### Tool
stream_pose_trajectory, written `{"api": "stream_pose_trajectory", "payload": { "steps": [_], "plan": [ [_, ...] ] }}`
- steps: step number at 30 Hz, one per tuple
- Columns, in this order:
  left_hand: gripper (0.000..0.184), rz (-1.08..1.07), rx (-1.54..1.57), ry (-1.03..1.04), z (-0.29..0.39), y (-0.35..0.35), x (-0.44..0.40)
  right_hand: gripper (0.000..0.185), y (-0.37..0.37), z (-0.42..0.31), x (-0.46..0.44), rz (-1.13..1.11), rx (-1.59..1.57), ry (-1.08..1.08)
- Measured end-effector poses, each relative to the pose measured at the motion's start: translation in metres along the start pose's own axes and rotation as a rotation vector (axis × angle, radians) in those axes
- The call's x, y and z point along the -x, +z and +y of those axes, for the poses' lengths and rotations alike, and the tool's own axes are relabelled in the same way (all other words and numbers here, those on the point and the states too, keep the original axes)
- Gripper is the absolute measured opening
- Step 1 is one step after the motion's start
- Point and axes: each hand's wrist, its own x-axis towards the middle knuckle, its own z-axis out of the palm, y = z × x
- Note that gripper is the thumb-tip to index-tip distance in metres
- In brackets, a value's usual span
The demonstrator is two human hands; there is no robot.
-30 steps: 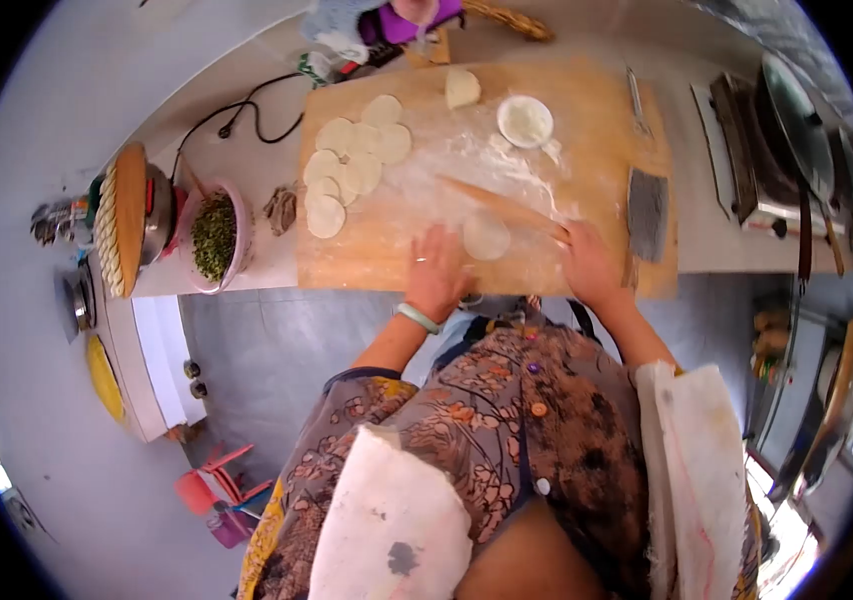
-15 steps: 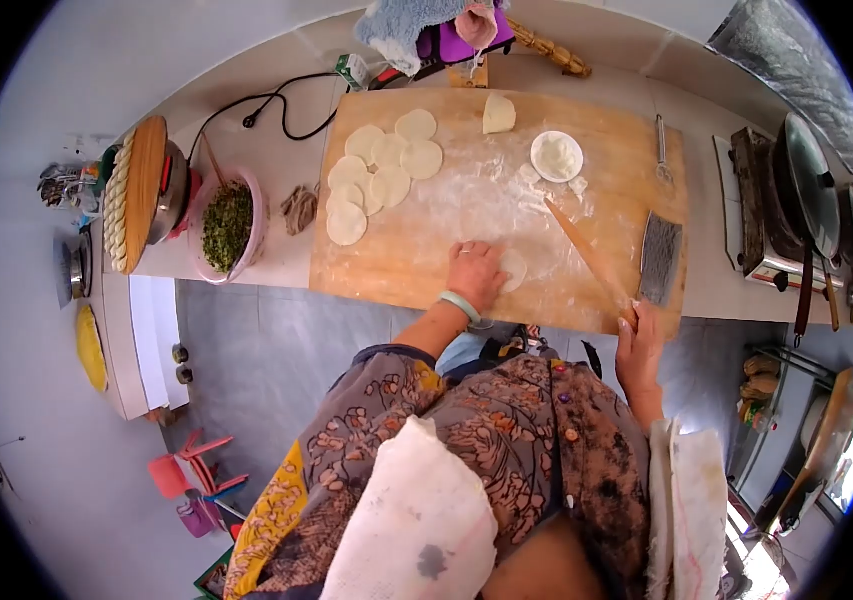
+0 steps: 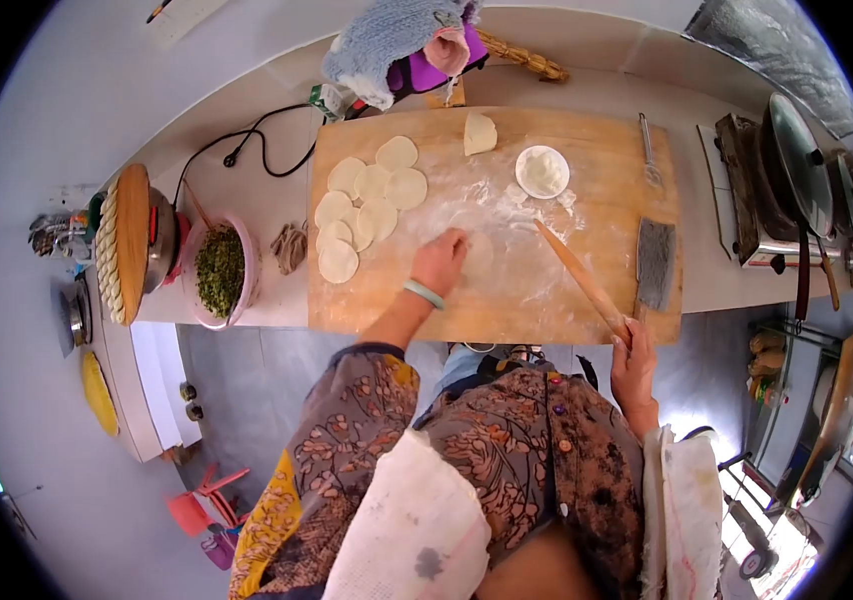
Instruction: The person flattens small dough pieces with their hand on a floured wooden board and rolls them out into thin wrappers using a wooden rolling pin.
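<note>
My left hand (image 3: 439,260), with a bracelet at the wrist, is over the middle of the floured wooden board (image 3: 547,310). Its fingers are pinched together at the left edge of a thin, slightly blurred dough round (image 3: 481,257). My right hand (image 3: 635,362) is wrapped round the lower end of a wooden rolling pin (image 3: 581,276), which slants up and left over the board. Several flat dough rounds (image 3: 377,218) overlap at the board's left. A white bowl of flour (image 3: 543,172) and a lump of dough (image 3: 480,133) are toward the back.
Left of the board are a pink bowl of chopped greens (image 3: 220,270), a crumpled cloth (image 3: 290,247) and a black cord (image 3: 265,150). A whisk (image 3: 651,150) and a grey cloth (image 3: 656,263) lie at the board's right. Beyond is a stove with a lidded pan (image 3: 799,160).
The rolling pin has swung off the dough round to the right with my right hand. My left hand, earlier spread flat, has closed at the round's edge.
</note>
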Motion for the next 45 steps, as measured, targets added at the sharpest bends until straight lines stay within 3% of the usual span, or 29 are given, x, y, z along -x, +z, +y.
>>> {"api": "stream_pose_trajectory", "payload": {
  "steps": [5, 10, 13, 14, 17, 22, 25, 31, 35, 41, 45],
  "plan": [
    [0.018, 0.073, -0.171, 0.254, -0.025, -0.035, -0.072, 0.03, -0.004, -0.009, 0.01, 0.062, 0.017, 0.068],
    [0.025, 0.003, -0.285, 0.017, -0.046, -0.062, -0.137, 0.029, -0.003, -0.01, 0.029, 0.135, 0.048, 0.149],
    [0.034, 0.283, -0.445, 0.273, -0.06, -0.047, -0.144, 0.029, -0.002, -0.01, 0.038, 0.159, 0.059, 0.198],
    [0.046, 0.042, -0.404, 0.156, -0.064, -0.041, -0.145, 0.029, -0.001, -0.009, 0.04, 0.164, 0.064, 0.21],
    [0.056, -0.149, -0.268, 0.196, 0.002, -0.019, -0.118, 0.028, 0.002, -0.011, 0.045, 0.178, 0.061, 0.243],
    [0.055, -0.082, -0.249, 0.162, 0.056, 0.033, -0.111, 0.028, 0.004, -0.017, 0.046, 0.191, 0.038, 0.255],
    [0.049, -0.155, -0.274, 0.066, 0.063, 0.044, -0.118, 0.028, 0.003, -0.02, 0.049, 0.198, 0.04, 0.264],
    [0.037, -0.001, 0.046, 0.143, 0.031, 0.053, -0.071, 0.029, 0.005, -0.01, 0.06, 0.192, 0.043, 0.269],
    [0.037, -0.007, 0.05, 0.155, 0.021, 0.052, -0.053, 0.03, 0.006, -0.011, 0.059, 0.164, -0.004, 0.261],
    [0.049, 0.112, -0.092, 0.357, 0.024, 0.044, -0.05, 0.03, 0.002, -0.009, 0.056, 0.146, 0.008, 0.236],
    [0.066, -0.113, -0.299, 0.487, 0.036, 0.031, -0.037, 0.029, -0.001, -0.009, 0.057, 0.149, 0.009, 0.237]
  ]
}}
